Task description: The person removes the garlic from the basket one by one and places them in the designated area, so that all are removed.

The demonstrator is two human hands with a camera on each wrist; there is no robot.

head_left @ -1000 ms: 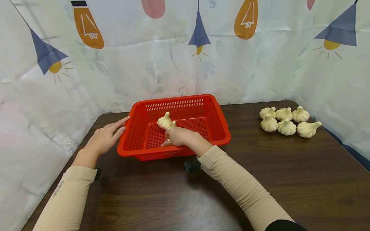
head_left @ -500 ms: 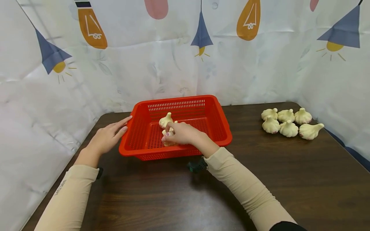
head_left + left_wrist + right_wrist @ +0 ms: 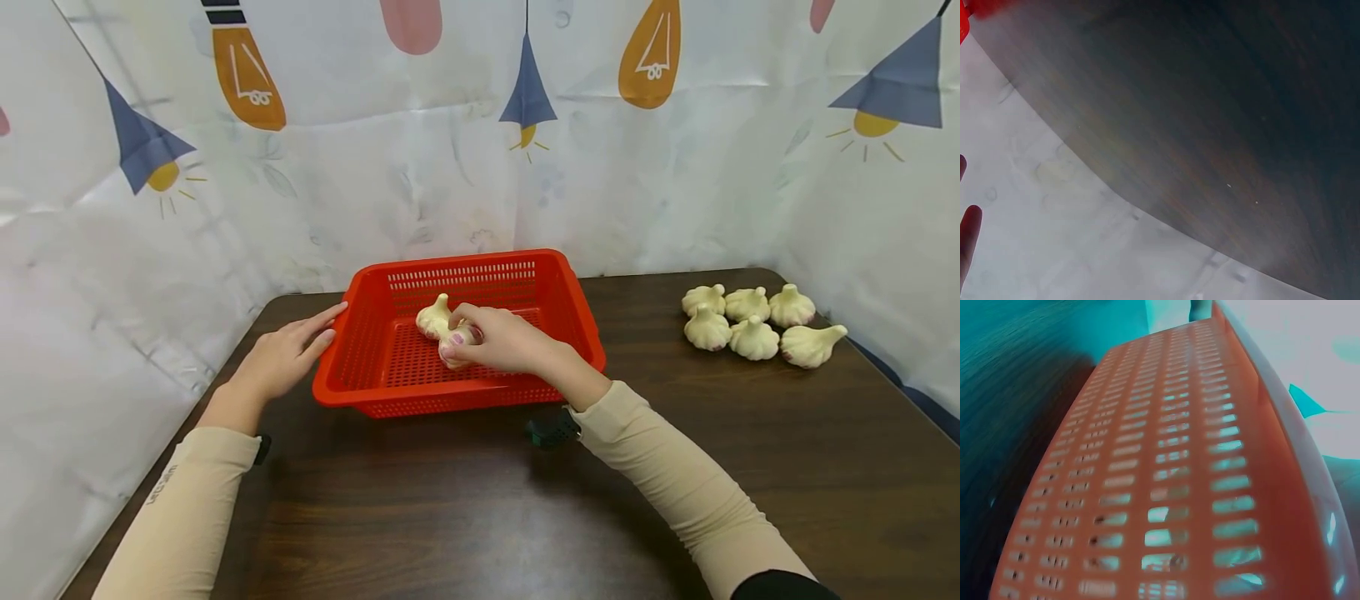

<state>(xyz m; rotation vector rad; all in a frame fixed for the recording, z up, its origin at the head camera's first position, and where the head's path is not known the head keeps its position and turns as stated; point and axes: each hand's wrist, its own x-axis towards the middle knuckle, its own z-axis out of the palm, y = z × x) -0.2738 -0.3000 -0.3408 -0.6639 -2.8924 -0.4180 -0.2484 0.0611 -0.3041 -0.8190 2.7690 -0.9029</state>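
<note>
A red perforated plastic basket [image 3: 375,393] stands on the dark table. Inside it, a whole garlic bulb [image 3: 433,318] sits stem up left of the middle. Thumb and fingers of my right hand [image 3: 506,337] pinch a second garlic bulb [image 3: 455,350] just to the right of the first; the hand hides part of it. At the basket's left end, my left hand [image 3: 277,358] rests its straight fingertips on the rim. Only two fingers [image 3: 969,237] of that hand show in the left wrist view. The right wrist view is filled by the basket's slotted side wall [image 3: 1200,487].
Several garlic bulbs [image 3: 753,338] stand in two rows at the table's back right. Behind the table [image 3: 420,508] hangs a pale printed curtain [image 3: 337,192]. The table's left edge runs close beside the left forearm.
My right hand has shifted right and slightly up inside the basket, bringing the pinched garlic bulb beside the other one. The left hand stays on the rim. The head view has drifted slightly.
</note>
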